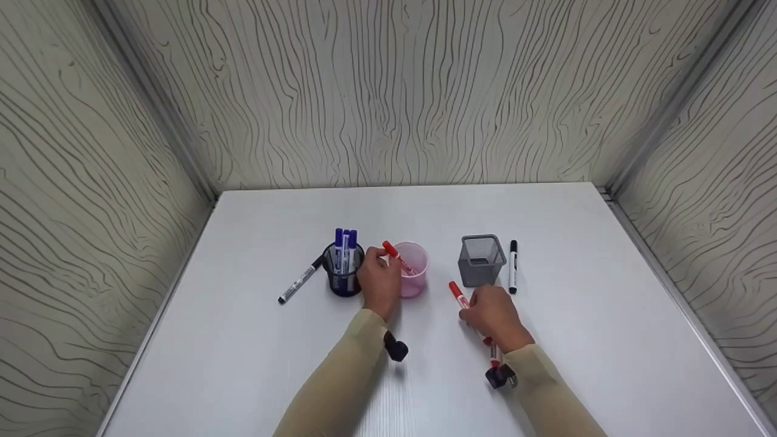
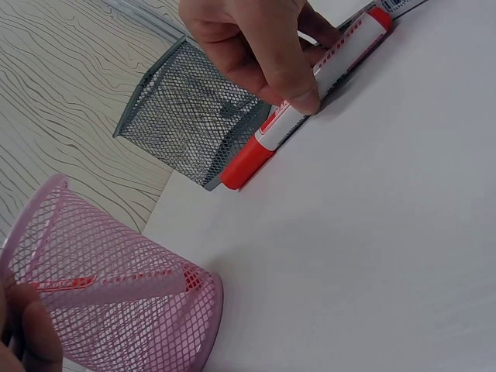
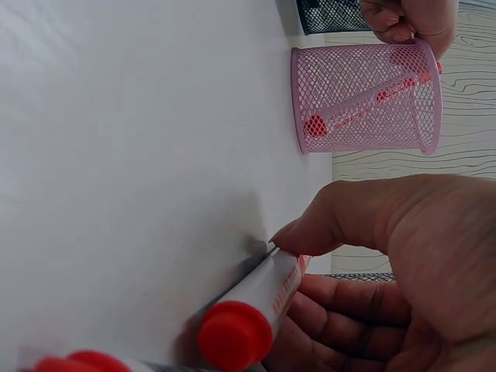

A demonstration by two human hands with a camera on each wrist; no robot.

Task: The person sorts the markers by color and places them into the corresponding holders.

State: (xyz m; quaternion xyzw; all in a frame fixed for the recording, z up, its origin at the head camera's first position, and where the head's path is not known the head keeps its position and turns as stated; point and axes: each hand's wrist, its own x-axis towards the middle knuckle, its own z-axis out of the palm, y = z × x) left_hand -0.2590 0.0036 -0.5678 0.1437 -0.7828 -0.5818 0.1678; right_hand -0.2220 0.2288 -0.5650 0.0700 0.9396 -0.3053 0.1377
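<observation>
My left hand is at the left rim of a pink mesh pen cup, its fingers curled and seeming to grip the rim. A red-capped marker leans inside that cup, its cap above the rim close to my fingertips. My right hand pinches another red marker between thumb and fingers, low over the white table, cap pointing away to the left. In the right wrist view its red end faces the camera. A further red-ended marker lies beside my right wrist, partly covered.
A black mesh cup with several blue-capped markers stands left of my left hand. One black marker leans or lies against it. Beyond my right hand is a grey square mesh holder, with a black marker on its right. Patterned walls enclose the table.
</observation>
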